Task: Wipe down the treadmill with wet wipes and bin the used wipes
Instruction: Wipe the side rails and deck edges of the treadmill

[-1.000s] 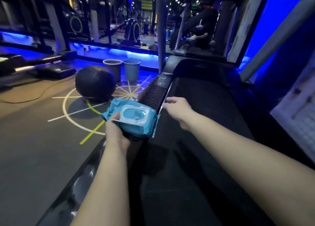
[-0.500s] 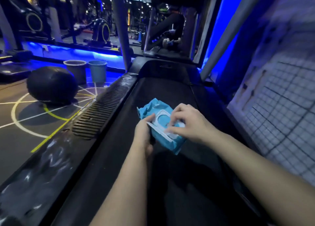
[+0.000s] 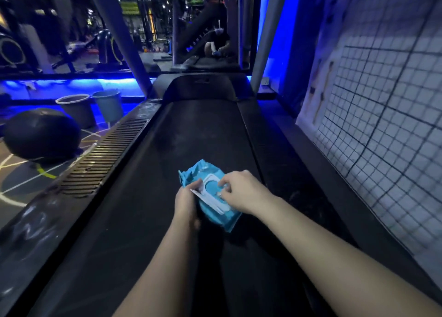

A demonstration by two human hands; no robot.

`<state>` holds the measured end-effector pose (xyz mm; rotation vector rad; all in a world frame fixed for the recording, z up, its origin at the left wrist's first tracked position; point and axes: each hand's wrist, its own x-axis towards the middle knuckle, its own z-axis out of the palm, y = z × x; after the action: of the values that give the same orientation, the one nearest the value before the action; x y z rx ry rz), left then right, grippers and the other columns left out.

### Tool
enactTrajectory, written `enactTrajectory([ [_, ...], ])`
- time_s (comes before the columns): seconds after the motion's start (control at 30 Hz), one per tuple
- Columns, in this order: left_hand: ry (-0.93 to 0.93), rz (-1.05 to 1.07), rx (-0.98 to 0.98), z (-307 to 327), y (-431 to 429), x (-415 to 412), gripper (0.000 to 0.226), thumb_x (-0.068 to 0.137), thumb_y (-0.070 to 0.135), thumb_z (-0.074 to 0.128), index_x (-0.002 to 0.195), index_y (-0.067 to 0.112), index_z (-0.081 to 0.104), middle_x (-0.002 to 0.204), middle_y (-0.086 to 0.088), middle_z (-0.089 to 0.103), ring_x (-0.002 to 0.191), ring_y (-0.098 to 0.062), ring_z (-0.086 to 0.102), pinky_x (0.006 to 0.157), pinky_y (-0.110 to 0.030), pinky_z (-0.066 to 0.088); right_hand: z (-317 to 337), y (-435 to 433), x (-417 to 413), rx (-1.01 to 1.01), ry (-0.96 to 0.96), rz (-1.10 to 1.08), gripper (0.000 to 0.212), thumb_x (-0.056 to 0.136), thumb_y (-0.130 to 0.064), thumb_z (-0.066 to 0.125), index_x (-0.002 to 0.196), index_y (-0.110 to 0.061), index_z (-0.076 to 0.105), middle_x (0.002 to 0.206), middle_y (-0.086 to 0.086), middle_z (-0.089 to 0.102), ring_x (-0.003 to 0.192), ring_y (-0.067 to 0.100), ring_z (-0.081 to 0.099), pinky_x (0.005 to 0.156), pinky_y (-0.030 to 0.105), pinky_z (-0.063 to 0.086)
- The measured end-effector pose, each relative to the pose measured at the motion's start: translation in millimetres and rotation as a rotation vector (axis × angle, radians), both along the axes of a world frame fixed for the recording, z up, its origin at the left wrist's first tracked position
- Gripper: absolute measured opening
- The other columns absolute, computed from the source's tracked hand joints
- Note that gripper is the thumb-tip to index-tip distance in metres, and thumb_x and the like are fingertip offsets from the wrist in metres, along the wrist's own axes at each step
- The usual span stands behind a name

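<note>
My left hand (image 3: 187,203) grips a blue pack of wet wipes (image 3: 216,217) from its left side, held above the black treadmill belt (image 3: 191,134). The pack's white plastic lid stands flipped open toward my left hand. My right hand (image 3: 242,192) lies over the pack's right side, its fingertips curled at the lid opening. I cannot tell whether a wipe is pinched there. The treadmill's ribbed left side rail (image 3: 105,156) runs along the belt. Two buckets, a dark one (image 3: 76,109) and a light blue one (image 3: 108,104), stand on the floor at the left.
A large black ball (image 3: 41,136) lies on the marked gym floor beside the buckets. Two grey treadmill uprights (image 3: 114,29) rise at the front. A wire-grid panel (image 3: 382,125) lines the right side. Gym machines stand in the dark background.
The view has swung right, from the floor to along the belt. My right hand came onto the pack and the lid now stands open. The pack sits lower in view.
</note>
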<state>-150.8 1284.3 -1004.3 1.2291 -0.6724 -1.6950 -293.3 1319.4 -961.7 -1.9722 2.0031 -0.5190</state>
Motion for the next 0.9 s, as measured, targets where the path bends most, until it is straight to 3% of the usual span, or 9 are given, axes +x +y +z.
enactTrajectory([
  [0.1, -0.030, 0.094, -0.032, -16.3, -5.9, -6.9, 0.045, 0.101, 0.023, 0.059, 0.139, -0.001, 0.062, 0.118, -0.024, 0.070, 0.099, -0.037, 0.070, 0.085, -0.045, 0.061, -5.1, -2.6, 7.5, 0.000, 0.115, -0.020, 0.022, 0.094, -0.014, 0.050, 0.110, -0.018, 0.064, 0.113, 0.012, 0.063, 0.102, 0.035, 0.063, 0.074, 0.034, 0.046],
  [0.23, -0.028, 0.060, -0.156, -27.8, -15.9, -16.4, 0.052, 0.084, 0.032, 0.072, 0.128, 0.004, 0.068, 0.122, -0.027, 0.072, 0.093, -0.023, 0.078, 0.082, -0.035, 0.062, -16.9, -9.2, 9.8, -0.016, 0.237, -0.097, 0.025, 0.095, -0.006, 0.050, 0.113, -0.016, 0.064, 0.115, 0.010, 0.061, 0.104, 0.033, 0.064, 0.071, 0.033, 0.042],
  [0.33, -0.009, 0.056, -0.199, -30.4, -25.1, -22.6, 0.040, 0.089, 0.015, 0.072, 0.128, 0.008, 0.066, 0.121, -0.023, 0.075, 0.104, -0.038, 0.076, 0.087, -0.048, 0.061, -24.4, -9.7, 7.0, -0.074, 0.373, -0.075, 0.021, 0.098, -0.005, 0.047, 0.109, -0.013, 0.064, 0.115, 0.009, 0.059, 0.103, 0.034, 0.064, 0.071, 0.035, 0.039],
  [0.4, -0.006, 0.054, -0.197, -35.7, -30.6, -24.8, 0.033, 0.095, 0.012, 0.068, 0.128, 0.010, 0.066, 0.116, -0.018, 0.077, 0.100, -0.037, 0.076, 0.084, -0.046, 0.061, -29.9, -9.6, 3.8, -0.114, 0.438, -0.035, 0.019, 0.099, -0.006, 0.048, 0.107, -0.013, 0.064, 0.114, 0.006, 0.057, 0.099, 0.034, 0.065, 0.067, 0.036, 0.035],
  [0.57, -0.062, -0.001, -0.208, -56.9, -36.4, -20.1, 0.028, 0.095, 0.012, 0.070, 0.124, 0.012, 0.066, 0.113, -0.015, 0.079, 0.105, -0.037, 0.076, 0.096, -0.054, 0.061, -48.9, -21.4, -8.3, -0.073, 0.451, 0.131, 0.010, 0.097, -0.012, 0.055, 0.100, -0.013, 0.064, 0.105, 0.003, 0.047, 0.087, 0.031, 0.064, 0.063, 0.036, 0.034],
  [0.7, -0.028, 0.008, -0.192, -68.5, -35.7, -12.6, 0.019, 0.096, 0.011, 0.068, 0.114, 0.007, 0.061, 0.087, -0.004, 0.077, 0.078, -0.021, 0.077, 0.068, -0.034, 0.062, -57.4, -24.5, -7.0, -0.012, 0.473, 0.219, 0.017, 0.102, -0.018, 0.047, 0.109, -0.009, 0.060, 0.114, 0.006, 0.048, 0.077, 0.031, 0.059, 0.063, 0.039, 0.034],
  [0.9, 0.063, 0.079, -0.127, -72.6, -31.7, -12.1, 0.032, 0.093, 0.015, 0.071, 0.124, 0.012, 0.066, 0.109, -0.015, 0.078, 0.100, -0.035, 0.076, 0.096, -0.052, 0.060, -39.6, -19.2, -15.0, 0.181, 0.344, 0.262, 0.023, 0.095, -0.026, 0.049, 0.095, -0.008, 0.064, 0.105, 0.005, 0.049, 0.080, 0.031, 0.061, 0.069, 0.043, 0.051],
])
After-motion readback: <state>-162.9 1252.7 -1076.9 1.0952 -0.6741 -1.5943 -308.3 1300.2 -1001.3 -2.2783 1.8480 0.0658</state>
